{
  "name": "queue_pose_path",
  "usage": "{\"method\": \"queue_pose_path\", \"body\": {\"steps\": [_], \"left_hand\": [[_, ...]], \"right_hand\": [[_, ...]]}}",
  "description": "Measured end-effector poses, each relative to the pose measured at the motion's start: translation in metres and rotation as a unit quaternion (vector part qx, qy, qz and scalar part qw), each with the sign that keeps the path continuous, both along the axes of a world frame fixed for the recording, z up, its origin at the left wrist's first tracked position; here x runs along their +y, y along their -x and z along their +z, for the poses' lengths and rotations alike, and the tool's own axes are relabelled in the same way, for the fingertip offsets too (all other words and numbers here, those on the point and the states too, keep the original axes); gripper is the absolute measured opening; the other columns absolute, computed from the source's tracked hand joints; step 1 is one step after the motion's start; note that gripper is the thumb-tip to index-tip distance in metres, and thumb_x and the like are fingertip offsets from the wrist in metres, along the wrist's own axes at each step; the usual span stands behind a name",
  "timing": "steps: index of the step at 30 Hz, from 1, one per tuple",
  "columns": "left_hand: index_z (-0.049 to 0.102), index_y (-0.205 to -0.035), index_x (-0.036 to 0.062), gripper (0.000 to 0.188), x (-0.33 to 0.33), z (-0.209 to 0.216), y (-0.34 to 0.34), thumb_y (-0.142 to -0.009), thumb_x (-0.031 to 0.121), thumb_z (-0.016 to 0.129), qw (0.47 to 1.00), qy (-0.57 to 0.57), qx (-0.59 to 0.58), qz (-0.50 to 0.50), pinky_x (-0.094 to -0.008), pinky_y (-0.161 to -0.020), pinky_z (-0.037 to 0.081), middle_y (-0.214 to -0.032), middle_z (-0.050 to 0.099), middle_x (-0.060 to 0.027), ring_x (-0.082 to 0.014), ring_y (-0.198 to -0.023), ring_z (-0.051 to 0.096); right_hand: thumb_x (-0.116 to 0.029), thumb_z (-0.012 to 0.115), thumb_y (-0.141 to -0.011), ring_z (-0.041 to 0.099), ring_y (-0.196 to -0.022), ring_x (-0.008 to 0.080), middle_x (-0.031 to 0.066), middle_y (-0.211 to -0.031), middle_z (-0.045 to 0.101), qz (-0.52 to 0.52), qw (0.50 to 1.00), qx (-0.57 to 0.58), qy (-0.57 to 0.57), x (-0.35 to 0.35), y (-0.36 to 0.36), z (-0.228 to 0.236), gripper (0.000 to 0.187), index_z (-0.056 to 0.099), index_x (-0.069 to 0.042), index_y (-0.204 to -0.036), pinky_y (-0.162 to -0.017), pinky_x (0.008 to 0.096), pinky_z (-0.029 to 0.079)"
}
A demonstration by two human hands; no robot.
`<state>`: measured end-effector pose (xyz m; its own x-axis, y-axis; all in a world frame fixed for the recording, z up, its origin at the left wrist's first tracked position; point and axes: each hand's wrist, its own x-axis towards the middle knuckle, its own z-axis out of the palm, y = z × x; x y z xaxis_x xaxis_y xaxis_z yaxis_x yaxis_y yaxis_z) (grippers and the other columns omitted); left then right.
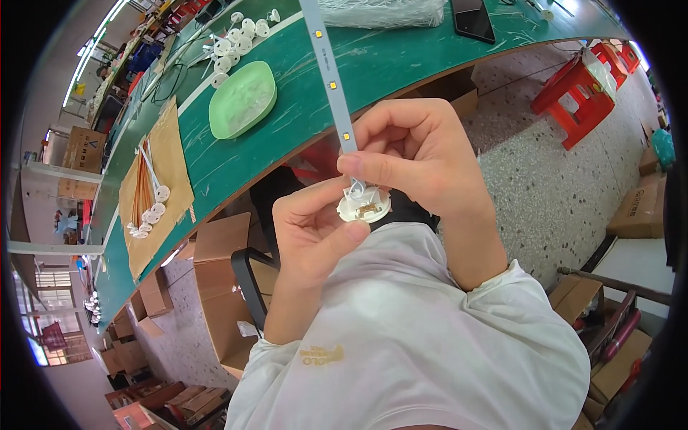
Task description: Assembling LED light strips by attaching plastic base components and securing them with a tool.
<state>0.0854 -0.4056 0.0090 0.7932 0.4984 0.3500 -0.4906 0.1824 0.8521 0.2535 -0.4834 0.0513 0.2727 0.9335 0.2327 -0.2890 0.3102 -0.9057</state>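
In front of my chest, my left hand (309, 228) pinches a white round end cap (365, 208) between thumb and fingers. The cap's inner side faces up, with a small brownish part inside. My right hand (423, 159) is closed on the lower end of a narrow LED strip (332, 84), thumb against forefinger. That strip rises away from me over the table edge, and small yellow LEDs sit along its face. Short pale wires (356, 188) show between the strip's lower end and the cap. Fingers partly cover where they join.
On the green table (301, 93) stand a light green bowl (244, 100) and several white caps (236, 43). Strips with white caps (147, 190) lie on brown cardboard (172, 158). Farther off are a plastic bag (380, 13) and a black phone (473, 20). A red stool (577, 97) stands right.
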Motion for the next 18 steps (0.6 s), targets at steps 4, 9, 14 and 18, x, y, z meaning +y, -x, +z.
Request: {"method": "queue_pose_path", "body": {"steps": [4, 9, 14, 18], "left_hand": [[0.059, -0.124, -0.0132, 0.047, 0.001, 0.003, -0.001, -0.080, -0.003, 0.072, 1.000, -0.020, 0.007, 0.013, -0.0359, -0.094, 0.052, -0.110, 0.069, -0.0230, -0.0249, -0.103, 0.068], [0.063, -0.120, -0.0118, 0.047, -0.002, 0.008, -0.003, -0.075, -0.008, 0.076, 0.998, -0.051, 0.026, 0.041, -0.0339, -0.092, 0.052, -0.110, 0.069, -0.0207, -0.0234, -0.101, 0.068], [0.065, -0.115, -0.0107, 0.047, -0.012, 0.020, -0.005, -0.070, -0.008, 0.080, 0.981, -0.147, 0.058, 0.114, -0.0323, -0.089, 0.052, -0.107, 0.070, -0.0182, -0.0213, -0.098, 0.068], [0.067, -0.114, -0.0092, 0.047, -0.020, 0.024, -0.006, -0.069, -0.008, 0.081, 0.972, -0.176, 0.062, 0.144, -0.0315, -0.088, 0.053, -0.106, 0.070, -0.0175, -0.0208, -0.096, 0.068]], "right_hand": [[-0.002, 0.077, -0.082, 0.062, -0.060, 0.0065, 0.0057, -0.075, 0.068, 0.012, 1.000, 0.012, -0.003, 0.004, -0.004, -0.006, 0.012, 0.067, 0.003, -0.086, -0.050, 0.0194, 0.047], [-0.002, 0.076, -0.083, 0.060, -0.063, 0.0055, 0.0050, -0.079, 0.068, 0.027, 0.999, 0.025, -0.013, 0.005, -0.006, -0.010, 0.012, 0.067, 0.002, -0.089, -0.052, 0.0180, 0.044], [-0.004, 0.077, -0.082, 0.057, -0.062, 0.0043, 0.0052, -0.081, 0.069, 0.075, 0.993, 0.087, -0.030, -0.003, -0.010, -0.011, 0.012, 0.067, -0.001, -0.088, -0.050, 0.0178, 0.038], [-0.004, 0.077, -0.082, 0.057, -0.062, 0.0039, 0.0055, -0.081, 0.069, 0.071, 0.993, 0.081, -0.043, -0.008, -0.010, -0.009, 0.012, 0.066, -0.002, -0.087, -0.049, 0.0179, 0.037]]}}
